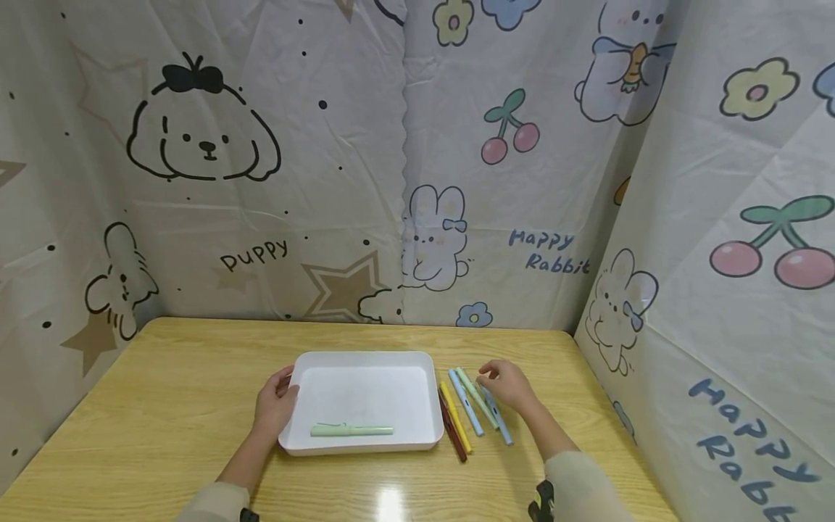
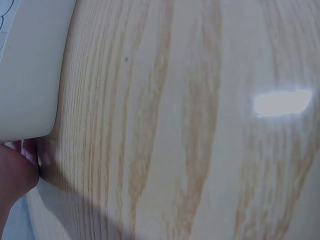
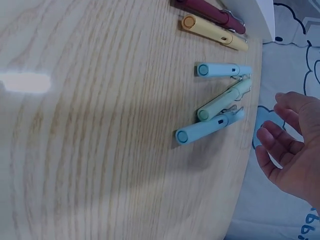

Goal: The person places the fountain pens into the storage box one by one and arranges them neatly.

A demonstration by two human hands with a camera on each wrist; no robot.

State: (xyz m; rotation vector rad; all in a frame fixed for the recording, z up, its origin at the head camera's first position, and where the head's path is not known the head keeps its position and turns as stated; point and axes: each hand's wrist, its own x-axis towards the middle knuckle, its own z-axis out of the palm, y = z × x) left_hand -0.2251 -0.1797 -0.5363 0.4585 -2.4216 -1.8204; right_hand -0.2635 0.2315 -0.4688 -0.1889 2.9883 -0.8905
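On the tabletop (image 1: 196,377): centre stage, a white tray (image 1: 365,391) sat with its long sides running left to right, bare floor showing across most of it.
Tray's near side: one pale green pen (image 1: 352,431) lay inside, close along the near wall, its clip toward the left end.
Left hand (image 1: 277,402): this one had hold of the tray, thumb at the left rim, fingers at the outer side; the left-wrist view caught only part of it, tucked by a corner.
Right hand (image 1: 507,384): over on the other flank, it hovered by the far ends of the loose pens, fingers loosely bent and nothing grasped; in the right-wrist view a gap showed between fingertips and pens.
Right of the tray: five loose pens in a slanted row, and from the tray outward they ran dark red pen (image 1: 451,428), yellow pen (image 1: 457,418), first blue pen (image 1: 466,403), second green pen (image 1: 477,398), outer blue pen (image 1: 498,416).
Closest to the tray: dark red, just beside the right wall, with yellow next to it.
Outer trio: green slanted between the two blues, far ends crowded together; whether they all touched, I could not tell.
Backdrop: a pale printed cloth (image 1: 352,167) rose behind the tabletop, "Puppy" and "Happy Rabbit" lettered across it.
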